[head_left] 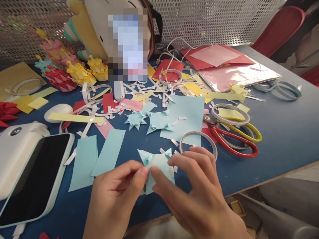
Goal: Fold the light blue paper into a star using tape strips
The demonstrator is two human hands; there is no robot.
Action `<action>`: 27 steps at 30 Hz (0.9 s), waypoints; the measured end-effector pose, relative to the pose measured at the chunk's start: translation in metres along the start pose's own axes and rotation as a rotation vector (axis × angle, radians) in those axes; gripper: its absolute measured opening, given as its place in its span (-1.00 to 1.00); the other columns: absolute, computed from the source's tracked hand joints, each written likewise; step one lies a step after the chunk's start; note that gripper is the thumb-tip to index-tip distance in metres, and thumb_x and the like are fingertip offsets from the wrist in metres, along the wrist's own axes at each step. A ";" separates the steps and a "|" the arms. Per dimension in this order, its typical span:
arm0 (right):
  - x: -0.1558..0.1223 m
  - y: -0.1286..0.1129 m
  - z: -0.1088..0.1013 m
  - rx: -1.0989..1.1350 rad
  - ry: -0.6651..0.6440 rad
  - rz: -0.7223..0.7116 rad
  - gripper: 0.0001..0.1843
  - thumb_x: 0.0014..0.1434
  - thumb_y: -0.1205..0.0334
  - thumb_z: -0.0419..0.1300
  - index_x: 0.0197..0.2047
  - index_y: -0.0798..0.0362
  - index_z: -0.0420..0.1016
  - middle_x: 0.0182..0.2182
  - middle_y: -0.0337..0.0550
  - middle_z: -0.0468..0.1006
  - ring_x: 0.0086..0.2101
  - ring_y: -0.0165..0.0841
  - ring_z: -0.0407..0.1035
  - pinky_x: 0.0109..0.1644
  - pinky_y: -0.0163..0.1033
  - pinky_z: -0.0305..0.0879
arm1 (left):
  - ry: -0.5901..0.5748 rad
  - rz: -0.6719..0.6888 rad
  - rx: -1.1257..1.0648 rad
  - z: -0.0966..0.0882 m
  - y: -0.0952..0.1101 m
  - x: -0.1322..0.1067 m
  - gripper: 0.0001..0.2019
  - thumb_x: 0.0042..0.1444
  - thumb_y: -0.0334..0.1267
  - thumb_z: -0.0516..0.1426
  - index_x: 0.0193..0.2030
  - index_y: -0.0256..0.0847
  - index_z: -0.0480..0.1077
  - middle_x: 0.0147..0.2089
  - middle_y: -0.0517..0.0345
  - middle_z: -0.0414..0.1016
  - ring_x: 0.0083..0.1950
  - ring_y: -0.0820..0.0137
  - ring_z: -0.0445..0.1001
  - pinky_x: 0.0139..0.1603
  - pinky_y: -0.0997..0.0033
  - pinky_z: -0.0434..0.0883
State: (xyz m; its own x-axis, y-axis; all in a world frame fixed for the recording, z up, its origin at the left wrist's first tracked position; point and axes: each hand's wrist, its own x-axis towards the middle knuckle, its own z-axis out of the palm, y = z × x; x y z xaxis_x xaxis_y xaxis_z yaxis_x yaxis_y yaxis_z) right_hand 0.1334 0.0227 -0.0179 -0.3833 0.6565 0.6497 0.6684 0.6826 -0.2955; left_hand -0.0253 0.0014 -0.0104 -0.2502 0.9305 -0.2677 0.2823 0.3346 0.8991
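Observation:
Near the table's front edge I have a light-blue folded paper piece (163,164) with pointed, curled corners. My left hand (117,192) pinches its left edge between thumb and forefinger. Over its right side my right hand (191,186) touches the paper, fingers spread and bent, thumb low by the near edge; part of the piece is hidden beneath it. Just beyond lie two finished-looking light-blue paper stars, a small one (136,120) and a larger one (159,120). A flat light-blue sheet (186,116) sits behind them, and light-blue strips (109,151) lie to the left.
Red- and yellow-handled scissors (235,141) rest at right among tape rolls (199,133). A phone (35,176) lies at left. Paper scraps cover the middle; folded paper cakes (81,73) stand at back left. Red and pink sheets (216,54) lie at back right.

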 end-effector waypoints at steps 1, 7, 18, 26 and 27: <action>-0.001 -0.001 0.002 -0.012 0.009 -0.015 -0.84 0.25 0.33 0.17 -0.20 -0.01 0.60 -0.30 -0.12 0.55 -0.22 -0.28 0.32 0.10 -0.04 0.18 | 0.005 -0.007 -0.015 0.000 0.000 0.000 -0.66 0.07 0.03 0.16 -0.59 -0.13 0.36 -0.60 0.30 0.20 -0.59 0.50 0.16 -0.63 0.58 0.22; -0.010 -0.009 0.008 0.212 0.172 -0.018 -0.77 0.28 0.31 0.15 -0.39 -0.09 0.55 -0.28 -0.33 0.50 -0.26 -0.45 0.34 0.29 -0.20 0.07 | 0.023 -0.055 -0.073 0.000 0.003 0.002 -0.68 0.00 -0.03 0.20 -0.63 -0.13 0.32 -0.66 0.32 0.18 -0.63 0.49 0.16 -0.69 0.55 0.19; -0.001 0.009 0.005 1.042 0.032 0.642 -0.41 0.02 0.62 0.09 0.08 -0.05 0.33 -0.08 -0.11 0.42 -0.42 -0.48 0.40 -0.54 -0.44 0.42 | -0.181 -0.112 -0.251 0.002 0.006 0.003 -0.80 -0.06 -0.12 0.28 -0.55 -0.13 0.41 -0.60 0.32 0.31 -0.54 0.54 0.21 -0.54 0.64 0.22; 0.001 0.009 0.001 1.213 -0.032 0.893 -0.38 -0.07 0.62 0.18 -0.04 -0.23 0.43 -0.15 -0.29 0.37 -0.44 -0.54 0.34 -0.51 -0.48 0.39 | -0.209 -0.209 -0.488 0.003 0.010 0.007 -0.81 -0.07 -0.15 0.30 -0.28 -0.04 0.49 -0.36 0.25 0.48 -0.33 0.46 0.44 -0.42 0.62 0.35; 0.001 0.009 0.001 1.217 -0.031 0.889 -0.39 -0.07 0.62 0.18 -0.05 -0.23 0.44 -0.16 -0.29 0.38 -0.45 -0.54 0.34 -0.51 -0.48 0.38 | -0.216 -0.204 -0.490 0.003 0.009 0.007 -0.81 -0.05 -0.14 0.30 -0.26 -0.03 0.49 -0.35 0.25 0.50 -0.34 0.47 0.44 -0.43 0.62 0.35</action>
State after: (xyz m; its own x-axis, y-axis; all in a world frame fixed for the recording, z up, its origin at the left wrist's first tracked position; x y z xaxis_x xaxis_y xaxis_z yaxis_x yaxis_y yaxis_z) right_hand 0.1378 0.0300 -0.0205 -0.1722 0.9833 -0.0583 -0.2322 -0.0980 -0.9677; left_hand -0.0222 0.0114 -0.0052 -0.0446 0.8810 -0.4710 -0.2270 0.4502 0.8636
